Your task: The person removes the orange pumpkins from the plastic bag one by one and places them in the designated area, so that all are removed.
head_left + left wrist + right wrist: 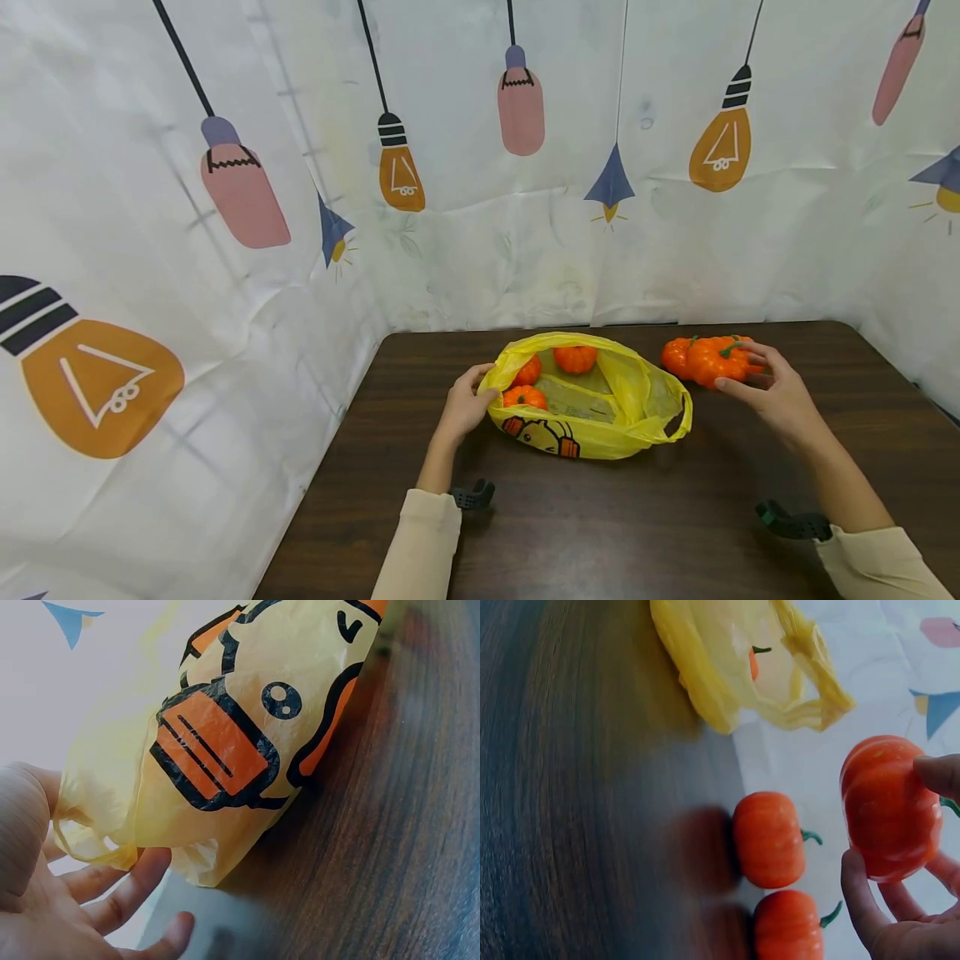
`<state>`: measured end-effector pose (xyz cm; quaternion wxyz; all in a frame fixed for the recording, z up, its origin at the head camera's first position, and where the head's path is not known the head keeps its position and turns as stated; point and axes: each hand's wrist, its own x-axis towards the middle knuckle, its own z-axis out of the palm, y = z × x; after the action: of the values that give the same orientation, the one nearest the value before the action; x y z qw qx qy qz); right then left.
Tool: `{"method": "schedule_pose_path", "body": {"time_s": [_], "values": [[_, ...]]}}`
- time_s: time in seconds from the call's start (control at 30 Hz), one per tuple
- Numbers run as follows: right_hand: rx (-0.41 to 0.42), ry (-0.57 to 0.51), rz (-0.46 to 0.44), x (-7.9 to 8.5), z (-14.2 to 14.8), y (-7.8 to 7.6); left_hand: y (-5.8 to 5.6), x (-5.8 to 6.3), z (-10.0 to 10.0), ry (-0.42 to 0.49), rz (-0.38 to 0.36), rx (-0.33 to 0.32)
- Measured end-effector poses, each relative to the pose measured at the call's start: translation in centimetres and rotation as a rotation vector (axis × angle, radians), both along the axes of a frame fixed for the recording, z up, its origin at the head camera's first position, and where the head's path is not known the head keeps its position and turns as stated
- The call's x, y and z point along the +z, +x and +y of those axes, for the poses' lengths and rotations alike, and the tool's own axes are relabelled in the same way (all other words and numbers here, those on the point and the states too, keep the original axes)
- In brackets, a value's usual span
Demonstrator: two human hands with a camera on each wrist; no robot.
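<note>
A yellow plastic bag (600, 437) with a printed cartoon face (281, 701) lies on the table, its mouth spread wide. Inside it show three small orange pumpkins, one at the back (575, 358) and two toward the left. My left hand (467, 404) pinches the left end of the bag by its handle, with the other fingers loosely spread. To the right of the bag, my right hand (776, 392) grips another orange pumpkin (889, 806) between thumb and fingers, lifted off the table. Beneath it, two more pumpkins, one nearer the bag (769, 840) and one beside it (787, 930), rest on the table.
The dark wooden table (600, 525) reaches back to a white cloth wall (480, 267) printed with bulbs and lamps. Another cloth wall runs along the left side. A dark band (793, 522) sits at each wrist, by the light sleeves.
</note>
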<state>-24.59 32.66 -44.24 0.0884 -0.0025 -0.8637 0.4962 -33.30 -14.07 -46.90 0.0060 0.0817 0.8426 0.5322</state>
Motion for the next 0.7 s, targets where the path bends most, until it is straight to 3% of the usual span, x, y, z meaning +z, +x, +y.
{"method": "schedule_pose_path", "body": {"time_s": [0.17,0.37,0.57,0.7], "values": [[-0.005,-0.016,-0.029,-0.5,0.7,-0.2,0.0,-0.1,0.0,0.007,0.008,-0.003],[-0.013,-0.014,-0.066,-0.9,1.3,-0.3,0.1,-0.1,-0.1,-0.001,0.068,-0.021],[-0.018,-0.011,-0.093,-1.6,1.8,-0.4,0.2,-0.1,-0.2,-0.05,0.126,-0.051],[-0.017,-0.004,-0.103,-1.8,2.0,-0.5,0.1,-0.2,-0.4,-0.062,0.126,-0.071]]}}
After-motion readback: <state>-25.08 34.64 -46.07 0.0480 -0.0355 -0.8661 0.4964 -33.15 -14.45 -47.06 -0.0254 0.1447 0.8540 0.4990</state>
